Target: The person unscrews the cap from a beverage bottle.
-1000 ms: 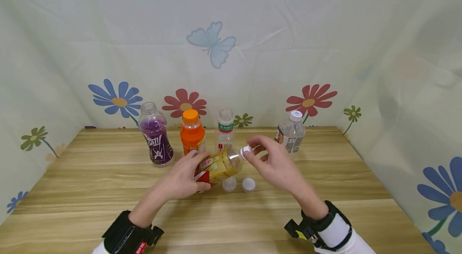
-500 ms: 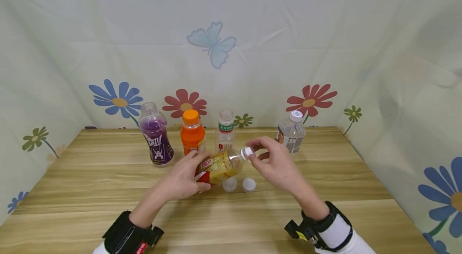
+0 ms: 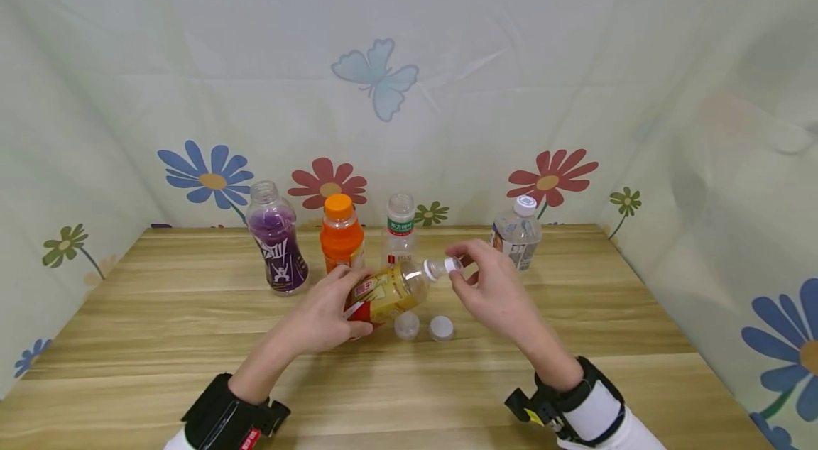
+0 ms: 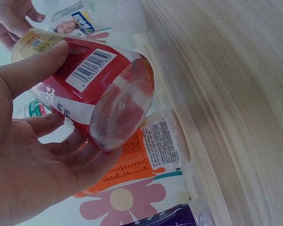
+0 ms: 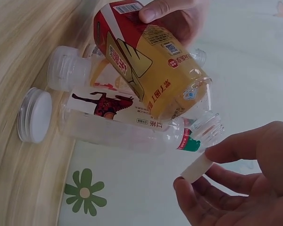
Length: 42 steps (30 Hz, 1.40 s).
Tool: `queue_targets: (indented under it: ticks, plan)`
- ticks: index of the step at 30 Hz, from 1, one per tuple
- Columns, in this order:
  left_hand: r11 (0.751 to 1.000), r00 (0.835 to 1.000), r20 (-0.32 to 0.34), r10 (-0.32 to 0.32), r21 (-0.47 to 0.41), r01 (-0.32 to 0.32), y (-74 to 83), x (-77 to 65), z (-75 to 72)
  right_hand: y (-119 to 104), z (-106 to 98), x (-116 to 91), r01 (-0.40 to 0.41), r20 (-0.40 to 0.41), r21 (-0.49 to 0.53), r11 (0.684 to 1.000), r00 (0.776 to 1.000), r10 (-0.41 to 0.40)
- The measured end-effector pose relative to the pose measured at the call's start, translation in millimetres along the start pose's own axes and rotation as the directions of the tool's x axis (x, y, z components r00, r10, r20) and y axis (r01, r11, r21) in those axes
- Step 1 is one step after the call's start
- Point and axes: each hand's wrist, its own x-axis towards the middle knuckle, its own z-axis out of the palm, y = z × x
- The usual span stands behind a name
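Note:
My left hand (image 3: 322,315) grips a plastic drink bottle (image 3: 386,294) with a yellow and red label around its lower body. The bottle is tilted, its uncapped neck pointing up and to the right. Between thumb and fingers, my right hand (image 3: 495,290) pinches a white bottle cap (image 5: 196,169), held just off the bottle's mouth. In the left wrist view the clear bottle base faces the camera, with the left thumb (image 4: 42,66) across the label. On the wooden table (image 3: 409,393) below the bottle lie two loose caps, one translucent (image 3: 406,326) and one white (image 3: 441,328).
Along the back stand a purple bottle (image 3: 277,248) without a cap, an orange bottle (image 3: 341,240) with an orange cap, and an uncapped clear bottle (image 3: 400,226) with a green band. Farther right is a clear bottle (image 3: 516,237) with a white cap. A flowered curtain (image 3: 447,123) hangs behind.
The right hand has drawn the white cap off the bottle's neck and moved it slightly to the right, baring the mouth. The left hand and the bottle have stayed nearly in place.

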Motion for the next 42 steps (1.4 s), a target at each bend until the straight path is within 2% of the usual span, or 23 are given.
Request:
queue_targets:
  ticks: [5, 10, 18, 23, 30, 36, 42]
  plan:
    - [1.0, 1.0, 0.0, -0.002, -0.001, 0.002, 0.0, 0.4, 0.0, 3, 0, 0, 0.003, 0.029, -0.097, 0.995, 1.0, 0.0]
    - [1.0, 1.0, 0.0, -0.011, -0.008, 0.011, -0.1, 0.4, 0.2, 6, 0, 1, -0.009, 0.12, -0.218, 0.976, 0.992, 0.036]
    - [1.0, 1.0, -0.01, -0.009, -0.026, 0.009, -0.4, 1.1, 0.0, 11, 2, 1, -0.039, 0.294, -0.362, 0.931, 0.943, 0.154]
    - [0.999, 1.0, -0.013, -0.002, -0.036, 0.001, -0.4, 1.2, -0.2, 16, 4, 0, -0.01, 0.37, -0.385, 0.923, 0.915, 0.164]
    - [0.999, 1.0, -0.016, -0.009, -0.036, 0.008, -0.3, 1.2, 0.0, 24, 14, -2, 0.065, 0.413, -0.406, 0.912, 0.903, 0.12]
    - [0.999, 1.0, -0.021, -0.015, -0.028, 0.014, -0.9, 1.7, 0.7, 31, 22, -3, 0.01, 0.441, -0.423, 0.906, 0.876, 0.196]
    - [0.999, 1.0, -0.022, -0.021, -0.028, 0.02, -0.9, 1.9, 0.9, 33, 26, -6, 0.004, 0.45, -0.437, 0.899, 0.867, 0.214]
